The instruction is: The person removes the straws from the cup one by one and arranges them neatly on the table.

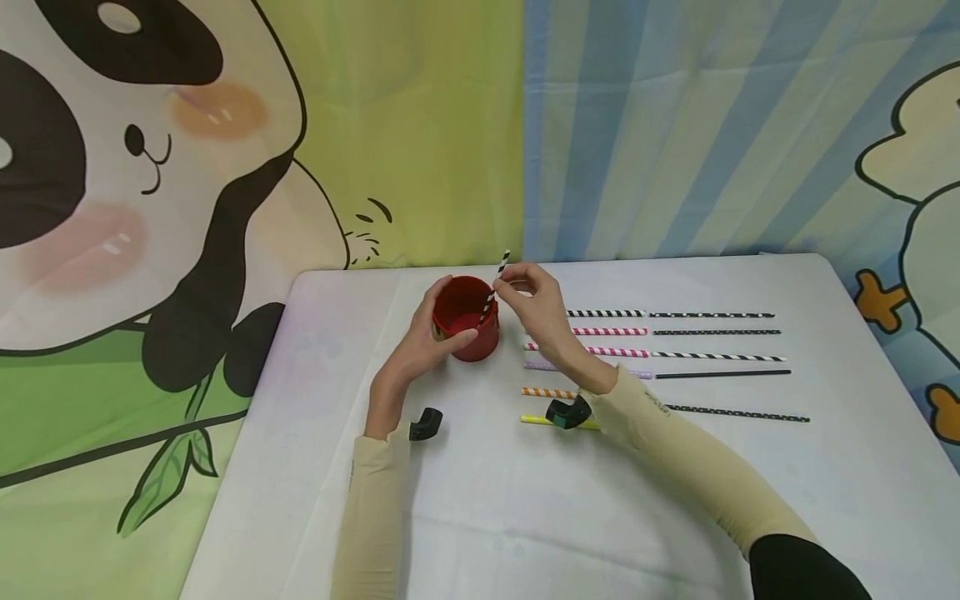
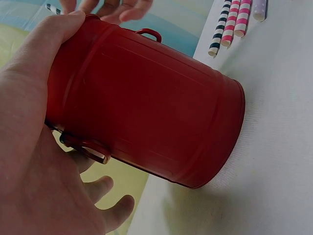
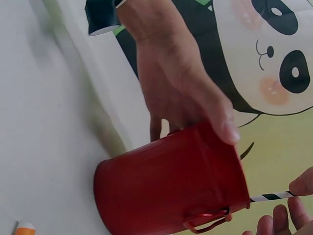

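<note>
A red metal bucket [image 1: 477, 343] with small side handles [image 2: 93, 149] stands upright on the white table. My left hand [image 1: 422, 346] holds it from the left, the thumb on the near side at the rim and the fingers around the far side. Between thumb and fingertips, my right hand [image 1: 542, 315] pinches a black-and-white striped paper straw [image 1: 503, 263] near its upper part. The straw's lower part is inside the bucket, leaning against the right side of the rim. In the right wrist view, only a short stretch of the straw [image 3: 269, 197] shows between rim and fingers.
Right of the bucket, several straws lie in two columns: striped black [image 1: 604, 313], pink [image 1: 611, 332], lilac [image 1: 538, 366], orange [image 1: 547, 392] and yellow [image 1: 534, 419], then dark ones [image 1: 720, 374] farther right. My right forearm passes over some. A cartoon-printed curtain [image 1: 435, 125] hangs behind the table.
</note>
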Demonstrator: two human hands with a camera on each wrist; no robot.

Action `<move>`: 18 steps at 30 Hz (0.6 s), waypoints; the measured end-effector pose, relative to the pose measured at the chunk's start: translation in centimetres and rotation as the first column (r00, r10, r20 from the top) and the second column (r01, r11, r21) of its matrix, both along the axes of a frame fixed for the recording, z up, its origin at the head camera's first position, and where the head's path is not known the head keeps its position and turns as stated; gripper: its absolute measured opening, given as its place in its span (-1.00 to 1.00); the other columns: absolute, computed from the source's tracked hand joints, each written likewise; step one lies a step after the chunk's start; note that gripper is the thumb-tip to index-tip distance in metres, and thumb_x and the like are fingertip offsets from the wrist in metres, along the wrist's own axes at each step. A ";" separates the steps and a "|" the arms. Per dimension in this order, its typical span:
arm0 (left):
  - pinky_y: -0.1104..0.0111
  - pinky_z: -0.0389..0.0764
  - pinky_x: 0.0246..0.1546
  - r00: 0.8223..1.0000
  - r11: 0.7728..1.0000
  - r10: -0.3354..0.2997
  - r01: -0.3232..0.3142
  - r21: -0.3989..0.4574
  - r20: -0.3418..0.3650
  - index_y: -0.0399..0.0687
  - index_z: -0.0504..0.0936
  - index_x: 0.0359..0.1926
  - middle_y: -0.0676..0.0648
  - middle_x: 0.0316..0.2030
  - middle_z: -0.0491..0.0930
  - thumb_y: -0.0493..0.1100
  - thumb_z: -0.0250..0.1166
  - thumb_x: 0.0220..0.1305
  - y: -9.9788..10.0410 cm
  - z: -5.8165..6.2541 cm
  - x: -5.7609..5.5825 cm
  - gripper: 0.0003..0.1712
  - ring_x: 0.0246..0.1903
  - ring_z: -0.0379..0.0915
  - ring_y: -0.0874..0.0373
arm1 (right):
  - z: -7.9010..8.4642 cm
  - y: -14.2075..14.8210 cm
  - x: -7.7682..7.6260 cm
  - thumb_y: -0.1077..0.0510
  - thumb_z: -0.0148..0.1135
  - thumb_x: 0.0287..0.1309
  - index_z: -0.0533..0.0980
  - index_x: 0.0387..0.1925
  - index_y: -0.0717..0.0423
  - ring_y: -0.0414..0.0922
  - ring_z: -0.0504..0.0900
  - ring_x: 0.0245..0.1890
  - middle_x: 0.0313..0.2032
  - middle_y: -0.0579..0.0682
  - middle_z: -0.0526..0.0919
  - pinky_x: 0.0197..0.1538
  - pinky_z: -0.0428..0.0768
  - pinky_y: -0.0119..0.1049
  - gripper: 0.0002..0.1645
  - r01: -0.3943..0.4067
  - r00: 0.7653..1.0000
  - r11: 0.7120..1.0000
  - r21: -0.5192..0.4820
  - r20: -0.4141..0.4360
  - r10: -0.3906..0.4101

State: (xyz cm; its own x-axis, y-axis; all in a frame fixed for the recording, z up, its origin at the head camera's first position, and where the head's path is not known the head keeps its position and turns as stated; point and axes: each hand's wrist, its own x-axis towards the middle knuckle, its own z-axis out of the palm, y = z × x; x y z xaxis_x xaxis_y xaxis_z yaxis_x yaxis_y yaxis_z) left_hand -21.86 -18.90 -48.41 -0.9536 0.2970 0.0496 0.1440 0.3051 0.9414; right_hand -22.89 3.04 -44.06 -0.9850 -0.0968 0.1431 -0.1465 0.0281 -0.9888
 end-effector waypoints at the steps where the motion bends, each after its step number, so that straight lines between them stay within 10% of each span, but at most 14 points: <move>1: -0.11 0.42 0.31 1.000 1.000 -0.003 0.003 0.004 -0.001 0.25 -0.02 0.56 -0.12 0.44 0.21 -0.03 0.44 0.21 0.0 0.0 0.0 0.06 0.44 0.12 -0.09 | 0.2 0.1 0.1 0.12 0.31 0.29 0.56 -0.06 0.19 -0.04 0.61 -0.02 -0.12 0.04 0.63 0.01 0.53 -0.27 -0.73 -0.001 1.000 1.000 -0.001 -0.006 0.001; 18: -0.02 0.46 0.30 1.000 1.000 -0.001 0.001 0.002 0.001 0.32 -0.01 0.55 0.05 0.39 0.27 -0.04 0.44 0.21 0.0 0.1 0.1 0.05 0.40 0.16 0.07 | 2.9 1.7 0.9 0.12 0.30 0.30 0.55 -0.09 0.12 -0.14 0.61 0.00 -0.15 -0.10 0.63 0.00 0.56 -0.32 -0.78 0.015 1.000 0.999 -0.042 -0.021 -0.016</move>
State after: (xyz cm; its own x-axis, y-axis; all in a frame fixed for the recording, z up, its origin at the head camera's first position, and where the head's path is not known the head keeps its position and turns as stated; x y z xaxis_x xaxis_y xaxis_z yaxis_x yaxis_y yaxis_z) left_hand -21.81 -18.94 -48.28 -0.9534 0.2975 0.0493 0.1432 0.3028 0.9422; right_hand -21.95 4.71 -41.14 -0.9830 -0.0753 0.1673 -0.1670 -0.0109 -0.9859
